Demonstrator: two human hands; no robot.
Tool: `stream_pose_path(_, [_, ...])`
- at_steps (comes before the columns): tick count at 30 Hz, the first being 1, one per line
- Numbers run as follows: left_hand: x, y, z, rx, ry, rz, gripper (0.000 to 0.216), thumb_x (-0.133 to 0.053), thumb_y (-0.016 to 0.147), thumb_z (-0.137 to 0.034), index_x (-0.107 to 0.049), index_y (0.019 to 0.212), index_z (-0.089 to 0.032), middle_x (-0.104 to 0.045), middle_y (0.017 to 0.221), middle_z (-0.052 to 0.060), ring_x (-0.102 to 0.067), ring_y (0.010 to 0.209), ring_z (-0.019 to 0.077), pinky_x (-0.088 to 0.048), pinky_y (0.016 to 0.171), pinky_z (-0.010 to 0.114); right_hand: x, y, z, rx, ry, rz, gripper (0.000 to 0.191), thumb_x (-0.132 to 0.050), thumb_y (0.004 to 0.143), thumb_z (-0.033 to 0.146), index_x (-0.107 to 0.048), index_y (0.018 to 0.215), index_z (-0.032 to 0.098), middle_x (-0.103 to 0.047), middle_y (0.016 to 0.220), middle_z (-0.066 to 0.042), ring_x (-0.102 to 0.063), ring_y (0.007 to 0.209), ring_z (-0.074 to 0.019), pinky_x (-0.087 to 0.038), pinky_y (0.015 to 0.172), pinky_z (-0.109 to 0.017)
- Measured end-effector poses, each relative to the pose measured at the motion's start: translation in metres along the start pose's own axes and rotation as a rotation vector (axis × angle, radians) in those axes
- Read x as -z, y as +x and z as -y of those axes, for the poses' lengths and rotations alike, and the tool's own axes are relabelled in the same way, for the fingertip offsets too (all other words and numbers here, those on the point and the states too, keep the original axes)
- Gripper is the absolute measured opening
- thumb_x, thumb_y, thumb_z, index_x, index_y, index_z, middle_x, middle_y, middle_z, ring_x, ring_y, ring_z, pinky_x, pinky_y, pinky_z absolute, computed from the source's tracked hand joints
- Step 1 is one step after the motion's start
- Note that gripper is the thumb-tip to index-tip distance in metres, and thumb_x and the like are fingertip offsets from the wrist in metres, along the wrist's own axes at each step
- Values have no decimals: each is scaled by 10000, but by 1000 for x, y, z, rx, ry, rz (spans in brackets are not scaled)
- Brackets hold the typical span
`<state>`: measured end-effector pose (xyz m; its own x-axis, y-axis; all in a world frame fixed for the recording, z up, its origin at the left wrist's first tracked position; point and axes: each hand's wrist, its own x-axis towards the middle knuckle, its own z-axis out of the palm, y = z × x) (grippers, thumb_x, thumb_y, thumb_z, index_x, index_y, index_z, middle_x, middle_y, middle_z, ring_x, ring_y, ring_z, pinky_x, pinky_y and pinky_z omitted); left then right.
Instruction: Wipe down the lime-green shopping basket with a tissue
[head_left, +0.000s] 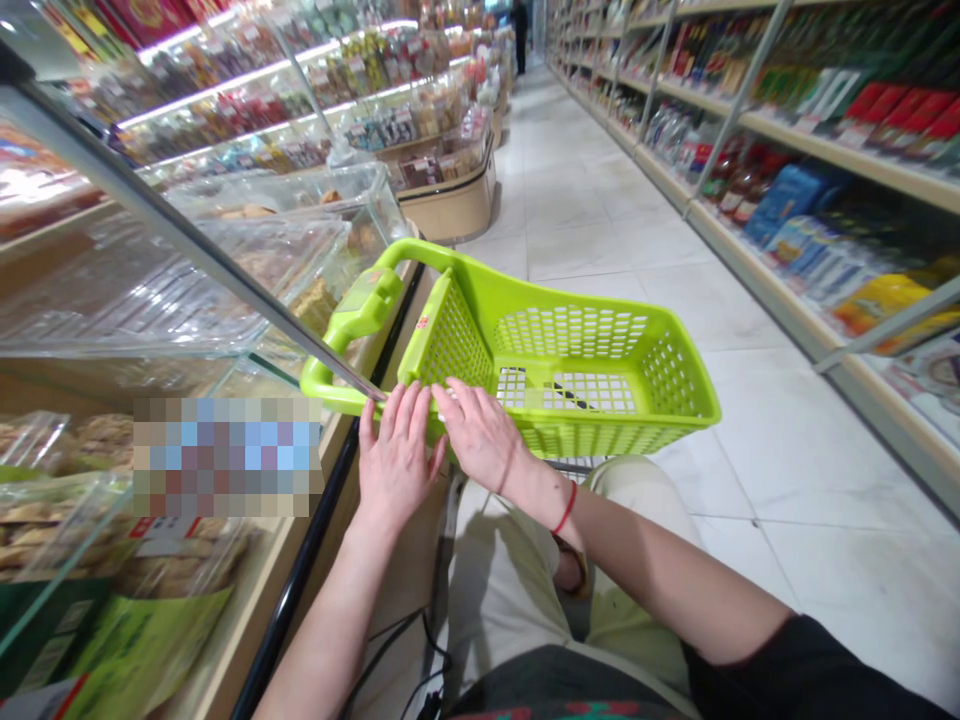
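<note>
A bright green plastic shopping cart (607, 300) stands sideways in front of me, with its looped handle (330, 350) to the left and its perforated basket to the right. My left hand (397, 450) is on the cart's near rim beside the handle, its fingers bent over the edge and its thumb towards the right. Just right of it, my right hand (484, 435) has its fingers hooked over the same rim. The undersides of both hands are hidden. A thin metal pole (202, 255) slants down from the upper left and ends by my left fingertips.
On the left, a display counter with a black edge rail (300, 580) holds bagged foods (172, 610) and clear lidded bins (277, 260). Stocked shelves (810, 220) line the right. A tiled aisle (577, 200) runs between, with a person (520, 35) far off.
</note>
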<state>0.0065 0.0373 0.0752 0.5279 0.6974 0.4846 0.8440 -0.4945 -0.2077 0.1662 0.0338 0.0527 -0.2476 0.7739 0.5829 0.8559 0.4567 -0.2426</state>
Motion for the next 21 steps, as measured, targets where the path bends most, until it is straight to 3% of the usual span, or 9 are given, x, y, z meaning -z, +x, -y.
stream_pose_path(7, [1, 0, -2, 18, -17, 2, 647, -521, 955, -355, -343, 1536, -134, -489, 1524, 170, -390, 1468, 300, -128, 1250, 520, 6, -28, -24, 33, -32, -40, 425, -392, 993, 119, -544, 1389, 99, -596, 1357, -206, -604, 1117, -273, -531, 960, -430])
stream_pose_path(13, [-1, -2, 0, 19, -23, -8, 685, -543, 943, -377, -317, 1548, -149, -447, 1555, 172, -338, 1492, 320, -159, 1240, 541, 14, -57, -48, -46, -37, -38, 453, -406, 972, 64, -565, 1390, 136, -589, 1370, -215, -599, 1202, -274, -524, 1017, -466])
stream_pose_path(21, [-5, -18, 7, 114, -112, -257, 727, -603, 905, -379, -293, 1526, -162, -500, 1438, 199, -361, 1458, 337, -302, 1191, 551, 5, -15, -11, 18, 137, -54, 461, -387, 982, 83, -554, 1411, 112, -566, 1421, -230, -566, 1296, -272, -500, 1092, -448])
